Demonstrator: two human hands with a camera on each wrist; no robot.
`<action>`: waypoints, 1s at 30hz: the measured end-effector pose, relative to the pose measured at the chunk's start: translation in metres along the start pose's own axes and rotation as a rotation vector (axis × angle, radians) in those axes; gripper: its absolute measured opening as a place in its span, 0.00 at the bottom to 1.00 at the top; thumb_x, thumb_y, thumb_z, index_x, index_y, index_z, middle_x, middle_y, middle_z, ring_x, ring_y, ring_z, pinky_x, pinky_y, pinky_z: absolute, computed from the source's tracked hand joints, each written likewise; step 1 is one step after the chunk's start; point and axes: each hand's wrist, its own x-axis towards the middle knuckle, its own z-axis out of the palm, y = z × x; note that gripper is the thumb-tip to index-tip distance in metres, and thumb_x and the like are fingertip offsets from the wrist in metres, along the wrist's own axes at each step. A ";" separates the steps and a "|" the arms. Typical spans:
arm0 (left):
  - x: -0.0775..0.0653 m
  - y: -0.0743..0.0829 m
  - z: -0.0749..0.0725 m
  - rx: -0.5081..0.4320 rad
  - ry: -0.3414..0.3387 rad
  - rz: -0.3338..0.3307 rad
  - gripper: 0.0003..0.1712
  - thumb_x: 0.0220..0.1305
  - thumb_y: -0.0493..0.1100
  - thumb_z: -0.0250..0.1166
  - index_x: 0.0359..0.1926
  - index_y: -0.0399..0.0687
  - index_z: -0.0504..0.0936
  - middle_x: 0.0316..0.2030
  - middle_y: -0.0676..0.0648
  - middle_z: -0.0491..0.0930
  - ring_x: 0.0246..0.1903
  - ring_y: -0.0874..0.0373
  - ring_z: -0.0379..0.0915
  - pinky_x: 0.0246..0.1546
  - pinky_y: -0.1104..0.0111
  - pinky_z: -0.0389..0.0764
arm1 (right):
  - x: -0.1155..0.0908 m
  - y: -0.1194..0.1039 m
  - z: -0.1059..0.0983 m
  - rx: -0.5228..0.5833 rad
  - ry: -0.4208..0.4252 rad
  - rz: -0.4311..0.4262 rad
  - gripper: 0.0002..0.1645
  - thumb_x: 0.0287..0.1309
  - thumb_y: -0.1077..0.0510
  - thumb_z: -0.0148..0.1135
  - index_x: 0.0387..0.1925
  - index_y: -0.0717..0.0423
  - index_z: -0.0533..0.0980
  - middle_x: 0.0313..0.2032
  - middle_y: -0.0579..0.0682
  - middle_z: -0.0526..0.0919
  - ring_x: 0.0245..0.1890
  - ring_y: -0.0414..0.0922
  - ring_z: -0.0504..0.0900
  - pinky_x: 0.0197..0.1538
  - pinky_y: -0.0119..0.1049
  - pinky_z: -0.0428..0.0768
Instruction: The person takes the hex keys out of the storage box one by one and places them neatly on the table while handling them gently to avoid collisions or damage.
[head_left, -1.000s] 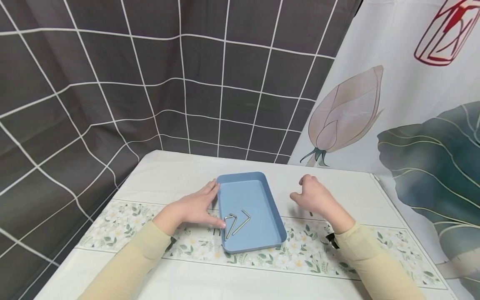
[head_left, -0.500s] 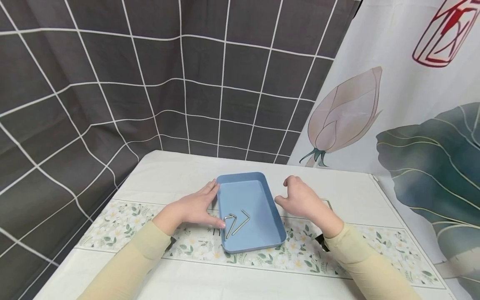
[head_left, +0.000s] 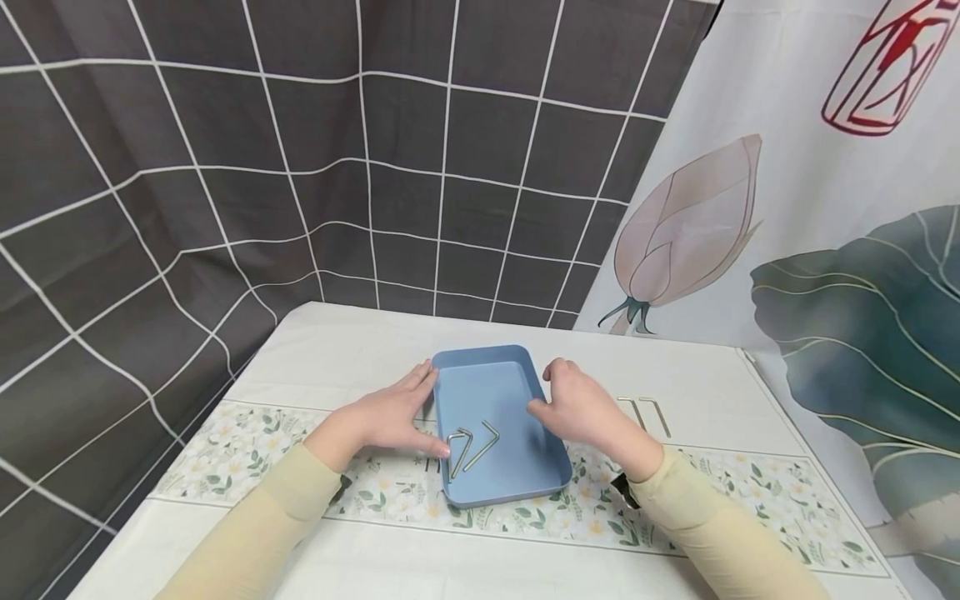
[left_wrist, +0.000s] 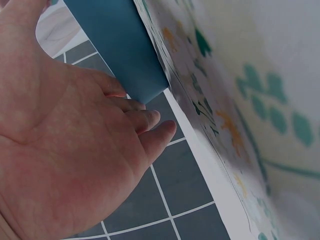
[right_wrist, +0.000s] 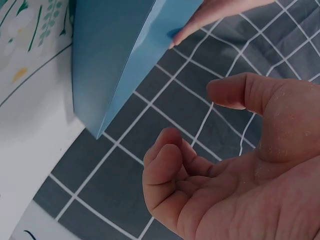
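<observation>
A person in pale yellow sleeves (head_left: pixel 281 504) is keeping both hands at a blue tray (head_left: pixel 487 385) lying at the middle of the worktop (head_left: pixel 367 333). The left hand (head_left: pixel 393 417) is holding a wide grip, its relaxed fingers touching the tray's left wall and its thumb resting at the rim. The right hand (head_left: pixel 581 408) is poised just beside the opposite wall, its grip gaping and holding nothing, the fingers loosely curling and the thumb standing apart. Three bent rods (head_left: pixel 482 452) are lying in the tray's near left part; two other rods (head_left: pixel 660 417) are lying on the worktop beyond the right wrist. A floral strip (head_left: pixel 525 518) is running beneath the tray, and a dark checked curtain (head_left: pixel 405 200) is hanging behind.
</observation>
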 end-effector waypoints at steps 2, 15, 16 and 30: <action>0.000 0.000 0.000 0.002 0.000 0.001 0.84 0.57 0.82 0.75 0.90 0.37 0.42 0.90 0.37 0.32 0.89 0.41 0.32 0.84 0.42 0.57 | 0.000 -0.004 0.002 -0.002 -0.006 0.001 0.30 0.65 0.53 0.69 0.59 0.72 0.75 0.45 0.60 0.82 0.36 0.51 0.81 0.45 0.52 0.86; 0.000 0.002 -0.001 0.002 -0.005 0.004 0.83 0.57 0.81 0.75 0.90 0.35 0.42 0.90 0.36 0.33 0.89 0.40 0.33 0.84 0.43 0.57 | 0.000 -0.019 0.020 -0.007 -0.048 -0.044 0.27 0.65 0.55 0.70 0.56 0.70 0.75 0.41 0.57 0.80 0.35 0.50 0.79 0.43 0.49 0.85; 0.000 0.002 -0.001 -0.001 -0.004 0.004 0.83 0.57 0.81 0.75 0.90 0.35 0.42 0.90 0.36 0.33 0.89 0.40 0.33 0.84 0.43 0.57 | 0.000 -0.020 0.022 -0.009 -0.051 -0.050 0.27 0.65 0.55 0.70 0.56 0.70 0.75 0.41 0.57 0.80 0.35 0.50 0.79 0.43 0.49 0.85; -0.001 0.003 -0.001 -0.006 -0.002 -0.014 0.83 0.58 0.80 0.76 0.90 0.37 0.42 0.90 0.37 0.33 0.89 0.41 0.34 0.84 0.43 0.58 | 0.003 -0.032 0.039 -0.063 -0.094 -0.095 0.29 0.67 0.51 0.74 0.53 0.71 0.76 0.40 0.58 0.80 0.36 0.49 0.80 0.44 0.50 0.88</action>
